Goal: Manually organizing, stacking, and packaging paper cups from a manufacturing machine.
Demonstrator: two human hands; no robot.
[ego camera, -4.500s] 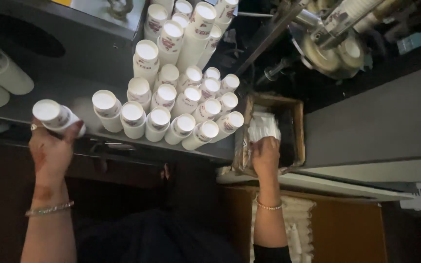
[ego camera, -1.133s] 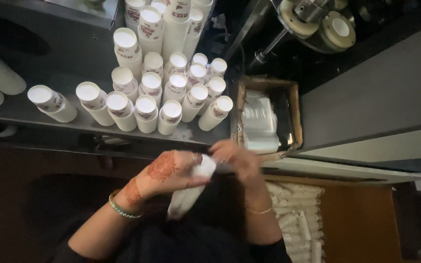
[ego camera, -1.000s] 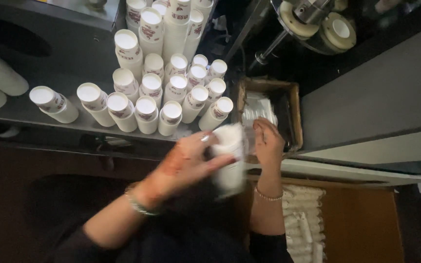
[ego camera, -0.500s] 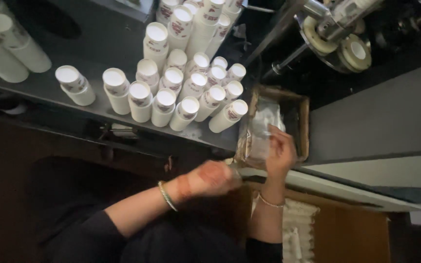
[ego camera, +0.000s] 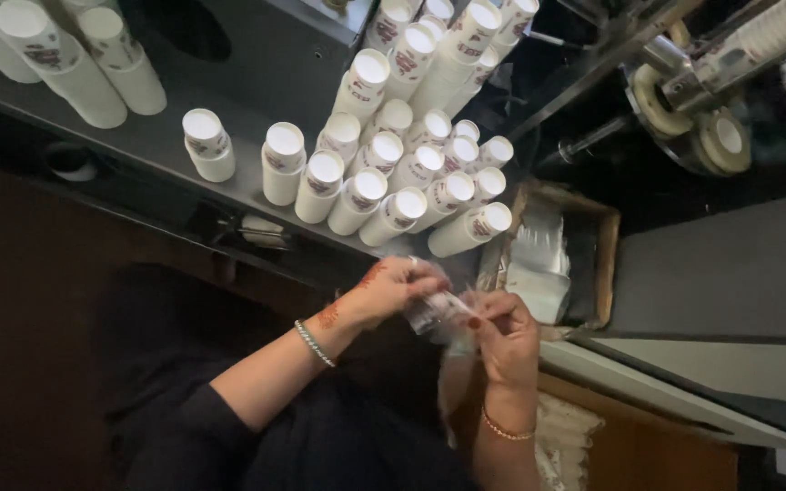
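1. The left hand [ego camera: 393, 286] and the right hand [ego camera: 502, 336] meet in front of the person, just below the edge of the table [ego camera: 156, 145].
2. Both hands hold one small clear plastic bag [ego camera: 434, 316] between them. It is blurry, so what is inside cannot be told.
3. The left grip is closed, with the fingers pinched on the top of the bag.
4. The right grip is closed too, with the thumb and fingers pinched on the other side of the bag.
5. The left wrist has a silver bracelet [ego camera: 313, 343]. The right wrist has a gold bracelet [ego camera: 505, 427].
6. On the table stand many white paper cups [ego camera: 384, 173], packed close together in rows, with their open tops showing.
7. Just right of the cups is a brown box [ego camera: 604, 264] with a pile of clear plastic bags [ego camera: 539, 268] in it.
8. The box is near the hands, a bit above the right hand.
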